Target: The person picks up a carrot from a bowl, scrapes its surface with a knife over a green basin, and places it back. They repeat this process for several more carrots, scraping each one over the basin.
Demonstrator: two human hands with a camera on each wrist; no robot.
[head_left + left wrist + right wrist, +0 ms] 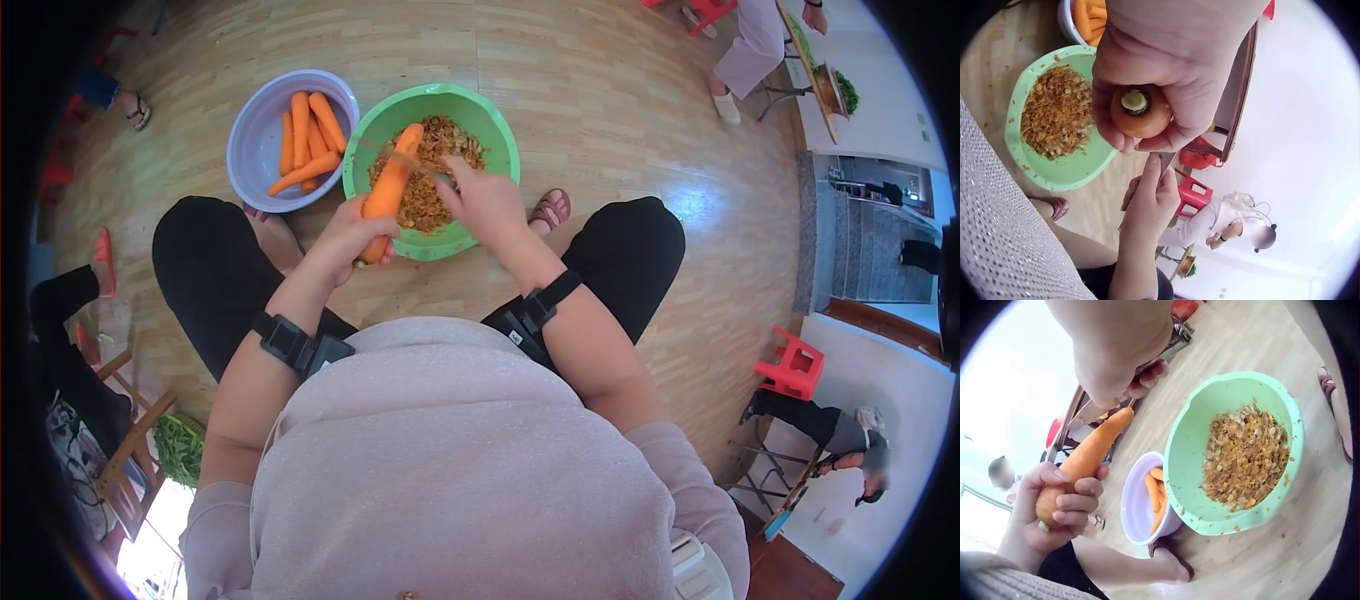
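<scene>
Seated person, two basins on a wood-look floor. Left hand (pixel 350 232), just left of centre in the head view, grips a carrot (pixel 390 188) by its thick end, fingers wrapped round it. Carrot slants up and slightly right, narrow end over the green basin; pale stem stub faces the left wrist camera.

Right hand (pixel 487 205), right of the carrot, grasps a knife (pixel 1167 161), fingers curled, handle mostly hidden. Blade blurred in the head view, near the carrot's narrow end; cannot tell whether it touches.

Green basin (pixel 507 140), upper middle of the head frame, below both hands: a loose heap of orange and brownish peelings (pixel 424 212) inside, scraps stuck to the inner wall. Purple basin (pixel 247 165) beside it, to the left; several orange carrots (pixel 300 130) in it, lying across one another. Rims overlap in view, contact unclear.

Person's black trousers (pixel 640 245) either side, knees spread; brownish sandal (pixel 550 207) at the green basin's right. Dark strapped device (pixel 290 342) on the left forearm, another on the right.

Edges of the head frame: red stool (pixel 795 365) at lower right, second person (pixel 830 425) below it; leafy greens (pixel 180 450) at lower left.
</scene>
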